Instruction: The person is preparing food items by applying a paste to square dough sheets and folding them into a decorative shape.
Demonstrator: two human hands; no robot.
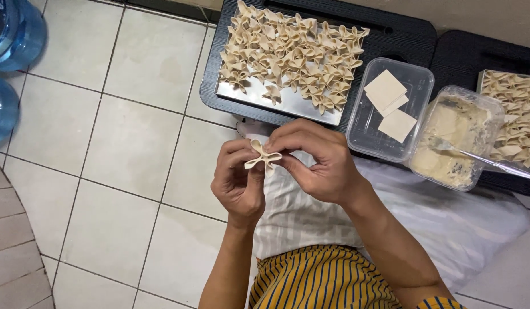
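We hold one pale, bow-shaped folded dough wrapper (263, 158) between both hands, above the white tiled floor (133, 149) and in front of the low black tray table (402, 34). Our left hand (237, 184) is closed lightly around the wrapper's lower left, thumb and fingers pinching one wing. Our right hand (319, 163) is curled over it from the right, fingertips pressed at the centre pleat. Both hands grip the same piece; neither is spread open.

Progress, as we judge it from the layout:

1. Done: the flat steel tray (288, 103) on the table carries a dense heap of finished bow-shaped dumplings (293, 54), covering most of its surface. A second tray of folded dumplings (516, 114) lies at the far right, partly out of view.
2. In hand: the current piece already has its folded shape; the pinch at the middle appears to be the closing step.
3. Left: the clear rectangular plastic container (362, 123) holds only a few square flat wrappers (389, 100). The clear plastic tub of pale filling (456, 143), with a metal utensil (482, 157) resting in it, looks largely scraped down.
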